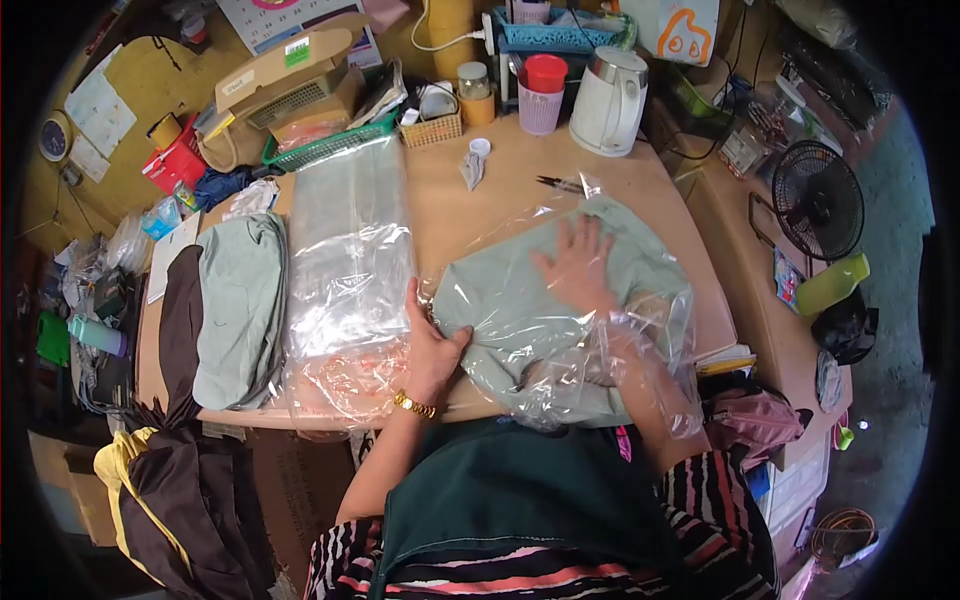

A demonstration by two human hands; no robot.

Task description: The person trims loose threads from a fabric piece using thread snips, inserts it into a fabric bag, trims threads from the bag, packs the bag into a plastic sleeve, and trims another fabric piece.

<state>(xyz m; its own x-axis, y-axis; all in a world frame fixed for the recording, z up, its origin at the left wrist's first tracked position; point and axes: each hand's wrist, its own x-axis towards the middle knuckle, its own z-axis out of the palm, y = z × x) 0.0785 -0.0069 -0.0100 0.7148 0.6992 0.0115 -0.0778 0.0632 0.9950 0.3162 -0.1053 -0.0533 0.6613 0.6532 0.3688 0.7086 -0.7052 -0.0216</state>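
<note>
A pale green folded cloth [510, 290] lies inside a clear plastic bag [683, 335] on the table in front of me. My right hand [580, 268] lies flat on the cloth with its fingers spread, and the bag's film covers my wrist and forearm. At the left edge of the bag is my left hand [436, 345], its thumb pressed on the edge where creases gather and its index finger pointing away from me. The fingers below are hidden. Beside my left hand lies a flat stack of clear plastic bags [350, 240].
More pale green cloth [240, 310] and dark brown cloth [180, 330] lie at the left. A white kettle [608, 103], a purple cup [540, 108] and a green basket [335, 146] line the back. Black pens [560, 184] lie behind the bag; a fan [818, 200] stands right.
</note>
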